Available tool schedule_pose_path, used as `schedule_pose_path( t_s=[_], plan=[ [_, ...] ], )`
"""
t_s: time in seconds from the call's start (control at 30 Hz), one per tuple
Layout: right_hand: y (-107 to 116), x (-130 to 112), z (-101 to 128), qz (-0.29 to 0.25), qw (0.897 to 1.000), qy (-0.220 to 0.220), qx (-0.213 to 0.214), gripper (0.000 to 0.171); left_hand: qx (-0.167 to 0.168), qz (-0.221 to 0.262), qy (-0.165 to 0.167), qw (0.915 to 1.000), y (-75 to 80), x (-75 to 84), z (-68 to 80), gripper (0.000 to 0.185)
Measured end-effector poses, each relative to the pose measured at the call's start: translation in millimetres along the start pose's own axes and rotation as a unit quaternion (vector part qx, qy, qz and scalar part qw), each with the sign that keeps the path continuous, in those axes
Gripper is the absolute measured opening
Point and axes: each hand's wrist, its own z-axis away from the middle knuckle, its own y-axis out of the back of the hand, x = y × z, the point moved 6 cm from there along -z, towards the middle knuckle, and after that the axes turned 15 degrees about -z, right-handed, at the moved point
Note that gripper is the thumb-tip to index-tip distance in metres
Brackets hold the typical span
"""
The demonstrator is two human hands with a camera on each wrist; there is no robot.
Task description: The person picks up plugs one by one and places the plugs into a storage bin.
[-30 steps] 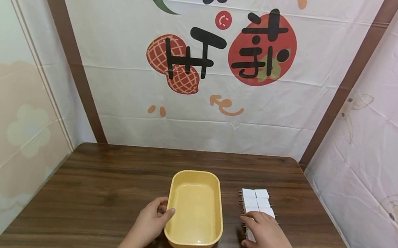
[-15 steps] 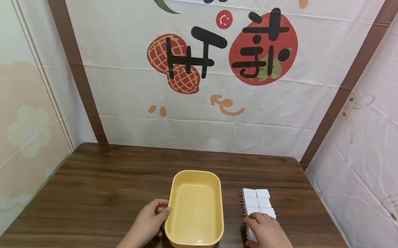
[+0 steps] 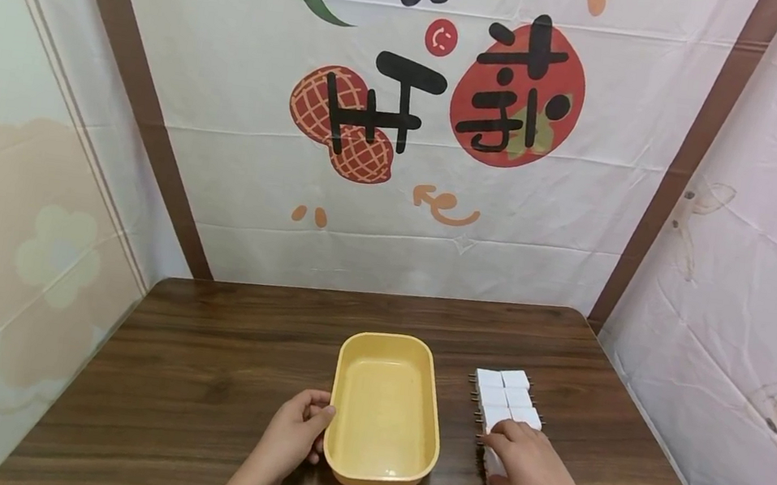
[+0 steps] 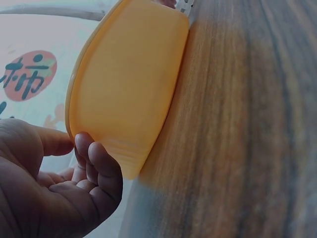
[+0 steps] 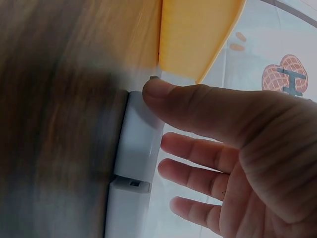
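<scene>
White blocks (image 5: 139, 139): two showed in the right wrist view on the surface (image 5: 49, 148), one next to the other.
Right hand (image 5: 247, 153): its thumb lay at one block's end, the other visible fingertips near the top edge; whether it had pinched the block, one could not tell.
Sound grip: the step seemed to call for thumb and fingers squarely opposed on one block, leaving its neighbours undisturbed.
Yellow tray (image 4: 129, 84): in the left wrist view, the left hand (image 4: 57, 183) pinched its rim; a light hold there was probably enough to steady it.
Block rows: in the head view, they ran in two columns between the tray and the surface's right edge, metal pins (image 3: 471, 378) jutting from their sides; the hands were apart from each other.
Thumbs: a second earlier the right one stood out left of the blocks and the left lapped over the rim; by this moment the right was tucked against the nearest block, the left drawn back.
</scene>
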Motion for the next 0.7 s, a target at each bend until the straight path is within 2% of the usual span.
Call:
schedule_pose_path(
  t_s=[0.27,0.7],
  plan=[
    [0.8,1.7,4.2,-0.004,1.000,0.011,0.015,0.049,-0.001,0.002,-0.002,1.0000,-0.4,0.3,1.2,0.036],
    [1.9,5.4,6.3,-0.011,1.000,-0.012,-0.013,0.041,-0.001,-0.003,0.002,1.0000,-1.1,-1.6,-0.5,0.037]
  ],
)
